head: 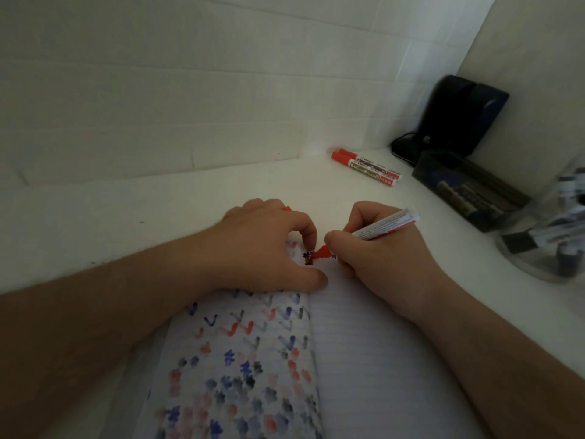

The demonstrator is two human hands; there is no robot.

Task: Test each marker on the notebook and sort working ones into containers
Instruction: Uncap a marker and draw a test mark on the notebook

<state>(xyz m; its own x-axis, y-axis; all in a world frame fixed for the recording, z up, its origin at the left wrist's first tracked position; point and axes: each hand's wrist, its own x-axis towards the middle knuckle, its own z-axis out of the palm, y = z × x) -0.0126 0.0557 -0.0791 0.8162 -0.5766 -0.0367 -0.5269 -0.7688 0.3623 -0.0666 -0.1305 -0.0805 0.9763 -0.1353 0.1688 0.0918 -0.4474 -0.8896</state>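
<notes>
1. My right hand (376, 258) grips the red marker (384, 224); its tip touches the notebook (364, 343) near the fold, and its body slants up and to the right.
2. My left hand (269, 248) presses the page and curls on something red, maybe the cap.
3. The containers (468, 191) stand to the far right, nearer my right hand, with free table (190, 201) between.

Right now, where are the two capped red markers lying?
The two capped red markers lie side by side on the white table, against the back wall, left of the dark tray.
</notes>
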